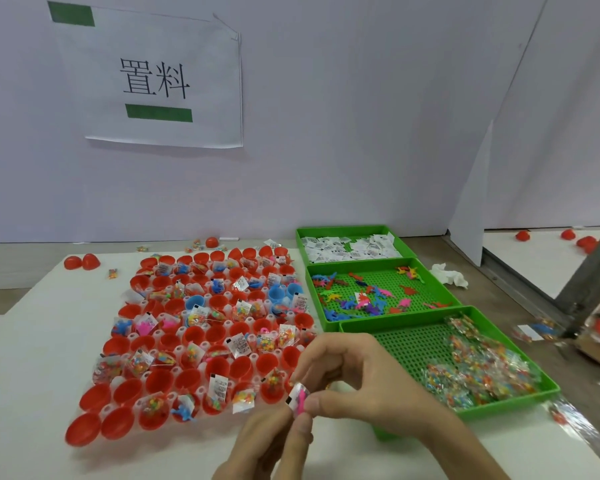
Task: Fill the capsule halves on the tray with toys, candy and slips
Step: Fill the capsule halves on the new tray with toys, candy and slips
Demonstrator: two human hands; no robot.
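My hands (326, 393) cover the near corner of the nearest green plastic bin (499, 407); my left wrist runs off the bottom edge; the small white slip (298, 398) print is unreadable

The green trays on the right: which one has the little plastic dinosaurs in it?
The middle green tray, between the far paper-slip tray and the near candy-bag tray, holds the colourful toy dinosaurs.

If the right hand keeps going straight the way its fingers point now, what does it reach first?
The right hand points left, toward the slip and pink toy pinched between both hands; those are already at its fingertips. Beyond them, probably the near-right red capsule halves on the tray, though depth is unclear.
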